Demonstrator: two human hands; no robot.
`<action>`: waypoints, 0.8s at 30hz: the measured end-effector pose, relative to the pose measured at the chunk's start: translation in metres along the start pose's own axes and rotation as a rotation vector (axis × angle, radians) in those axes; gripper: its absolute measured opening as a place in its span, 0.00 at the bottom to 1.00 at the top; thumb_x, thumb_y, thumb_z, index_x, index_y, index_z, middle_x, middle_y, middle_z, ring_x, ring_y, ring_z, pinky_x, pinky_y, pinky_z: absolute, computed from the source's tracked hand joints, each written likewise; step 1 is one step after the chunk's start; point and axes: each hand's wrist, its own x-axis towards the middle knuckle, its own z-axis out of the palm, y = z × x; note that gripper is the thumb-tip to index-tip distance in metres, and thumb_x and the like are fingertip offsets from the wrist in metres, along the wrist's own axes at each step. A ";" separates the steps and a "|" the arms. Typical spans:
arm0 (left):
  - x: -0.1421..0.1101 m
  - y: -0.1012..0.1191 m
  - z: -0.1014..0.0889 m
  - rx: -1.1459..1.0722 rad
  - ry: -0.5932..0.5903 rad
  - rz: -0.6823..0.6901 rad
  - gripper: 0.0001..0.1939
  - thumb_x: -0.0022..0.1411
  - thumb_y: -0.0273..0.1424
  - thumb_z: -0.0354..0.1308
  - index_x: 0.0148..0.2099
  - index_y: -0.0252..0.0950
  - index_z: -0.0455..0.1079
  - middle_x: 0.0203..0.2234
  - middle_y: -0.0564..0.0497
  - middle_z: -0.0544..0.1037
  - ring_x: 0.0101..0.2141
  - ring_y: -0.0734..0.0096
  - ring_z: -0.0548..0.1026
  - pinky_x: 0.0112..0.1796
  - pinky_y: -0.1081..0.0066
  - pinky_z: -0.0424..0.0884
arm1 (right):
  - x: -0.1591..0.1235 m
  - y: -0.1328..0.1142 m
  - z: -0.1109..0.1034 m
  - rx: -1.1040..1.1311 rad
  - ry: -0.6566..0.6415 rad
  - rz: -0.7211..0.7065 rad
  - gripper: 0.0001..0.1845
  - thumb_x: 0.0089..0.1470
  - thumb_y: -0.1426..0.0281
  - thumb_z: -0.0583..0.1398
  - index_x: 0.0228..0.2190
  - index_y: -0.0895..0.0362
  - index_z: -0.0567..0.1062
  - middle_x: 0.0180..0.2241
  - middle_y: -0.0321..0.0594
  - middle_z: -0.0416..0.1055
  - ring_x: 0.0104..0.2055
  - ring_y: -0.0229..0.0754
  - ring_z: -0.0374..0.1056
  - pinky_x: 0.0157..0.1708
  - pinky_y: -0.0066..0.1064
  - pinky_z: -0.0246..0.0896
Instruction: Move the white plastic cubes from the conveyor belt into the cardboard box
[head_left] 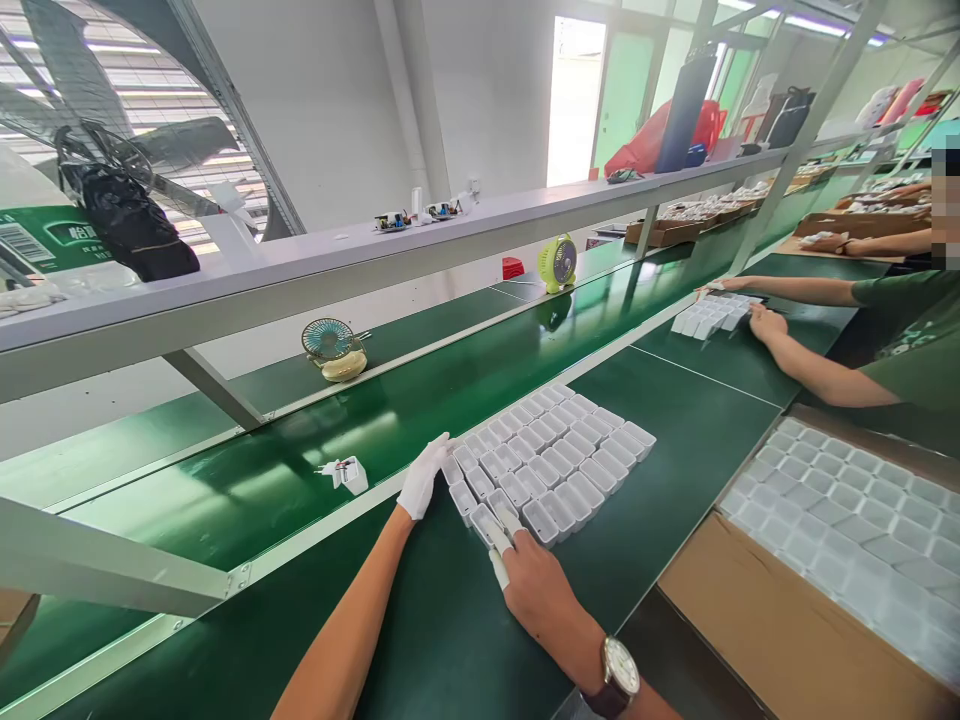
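Rows of small white open-topped plastic boxes stand packed together in a block on the green table. My left hand, in a white glove, rests with fingers stretched out against the block's left corner. White finger covers are on my right hand, which has a watch at the wrist. Its fingers grip a box at the near left corner of the block, thumb on the near side. Part of that box is hidden by the fingers.
A green conveyor belt runs behind the table edge, carrying a white plug-like part with wires. Two small fans stand beyond it. At right, a cardboard carton holds many similar boxes. A co-worker's hands handle another group of boxes.
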 end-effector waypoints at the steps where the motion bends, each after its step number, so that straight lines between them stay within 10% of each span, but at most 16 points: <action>1: 0.003 0.000 0.002 -0.007 0.030 -0.002 0.30 0.70 0.50 0.51 0.67 0.41 0.68 0.61 0.46 0.76 0.66 0.53 0.68 0.69 0.52 0.56 | 0.002 -0.001 0.001 0.002 0.014 0.003 0.13 0.49 0.85 0.56 0.26 0.56 0.74 0.30 0.45 0.72 0.27 0.42 0.63 0.22 0.33 0.52; 12: 0.010 -0.002 0.051 -0.154 0.445 -0.040 0.37 0.71 0.59 0.43 0.46 0.34 0.81 0.46 0.39 0.84 0.51 0.51 0.80 0.60 0.51 0.69 | -0.003 -0.014 -0.019 -0.019 0.253 0.012 0.21 0.65 0.74 0.51 0.21 0.54 0.72 0.24 0.45 0.66 0.27 0.45 0.65 0.24 0.36 0.63; 24: 0.005 -0.015 0.065 -0.292 0.582 -0.023 0.35 0.72 0.58 0.44 0.55 0.36 0.77 0.53 0.40 0.81 0.55 0.55 0.78 0.61 0.53 0.69 | -0.003 -0.011 -0.037 0.090 0.338 -0.020 0.22 0.64 0.76 0.51 0.19 0.54 0.67 0.23 0.43 0.64 0.26 0.44 0.64 0.24 0.37 0.65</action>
